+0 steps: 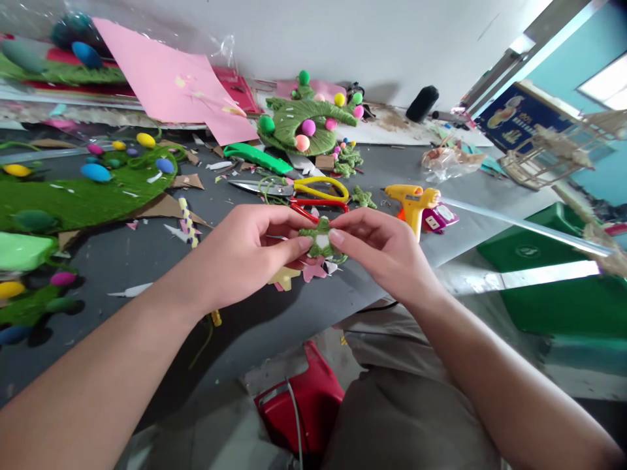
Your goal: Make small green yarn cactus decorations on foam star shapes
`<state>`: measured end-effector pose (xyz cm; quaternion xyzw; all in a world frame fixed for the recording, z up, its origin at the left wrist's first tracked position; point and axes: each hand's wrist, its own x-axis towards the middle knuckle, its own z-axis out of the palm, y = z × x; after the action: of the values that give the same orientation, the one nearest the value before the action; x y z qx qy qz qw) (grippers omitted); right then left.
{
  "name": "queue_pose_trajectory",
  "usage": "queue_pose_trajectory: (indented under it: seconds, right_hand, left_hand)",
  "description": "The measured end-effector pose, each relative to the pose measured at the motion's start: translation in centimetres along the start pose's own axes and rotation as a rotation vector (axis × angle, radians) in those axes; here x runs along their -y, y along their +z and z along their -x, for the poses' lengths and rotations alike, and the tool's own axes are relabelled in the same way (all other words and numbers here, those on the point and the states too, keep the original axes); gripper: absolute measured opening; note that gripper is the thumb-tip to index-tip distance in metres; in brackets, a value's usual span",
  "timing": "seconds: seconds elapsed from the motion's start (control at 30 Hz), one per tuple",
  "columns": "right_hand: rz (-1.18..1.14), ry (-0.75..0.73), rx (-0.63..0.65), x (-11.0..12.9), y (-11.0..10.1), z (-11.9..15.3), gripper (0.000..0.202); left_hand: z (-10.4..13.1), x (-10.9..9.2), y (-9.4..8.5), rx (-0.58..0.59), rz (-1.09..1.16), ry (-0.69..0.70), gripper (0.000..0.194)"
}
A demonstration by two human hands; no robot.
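Observation:
Between my two hands is a small green yarn-wrapped star [322,225] with a pale patch in its middle. My left hand [264,251] pinches its left side with thumb and fingers. On the other side my right hand [375,251] grips it, the thumb on the front. Just beneath lie a pink paper star [314,270] and a yellowish paper star [285,279]. Scissors [321,189] with yellow and red handles rest right behind my fingers. Another green yarn star [364,197] lies near a yellow glue gun [412,202].
A green utility knife [257,158] lies behind the scissors. Green yarn-wrapped shapes with coloured balls [298,121] stand at the back, and a large green piece [88,196] spreads at left. Pink paper [171,78] leans behind. A red stool [304,391] and green bins [539,241] are off the table.

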<state>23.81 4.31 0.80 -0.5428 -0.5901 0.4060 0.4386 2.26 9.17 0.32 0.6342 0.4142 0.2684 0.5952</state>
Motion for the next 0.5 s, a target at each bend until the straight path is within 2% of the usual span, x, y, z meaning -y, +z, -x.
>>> queue_pose_trajectory:
  seconds: [0.1, 0.23, 0.4, 0.5]
  right_hand:
    - [0.014, -0.025, -0.016, -0.23, 0.15, -0.03, 0.021]
    - [0.075, -0.059, -0.018, -0.26, 0.2, 0.04, 0.017]
    - [0.094, -0.094, 0.074, -0.03, 0.21, 0.1, 0.017]
    - [0.187, -0.118, 0.085, 0.11, 0.05, 0.07, 0.02]
  left_hand:
    - [0.11, 0.06, 0.03, 0.006, 0.024, -0.036, 0.028]
    - [0.4, -0.26, 0.08, 0.044, 0.063, -0.083, 0.032]
    - [0.43, -0.66, 0.03, 0.125, 0.126, -0.134, 0.037]
    - [0.29, -0.52, 0.01, 0.141, 0.111, -0.124, 0.037]
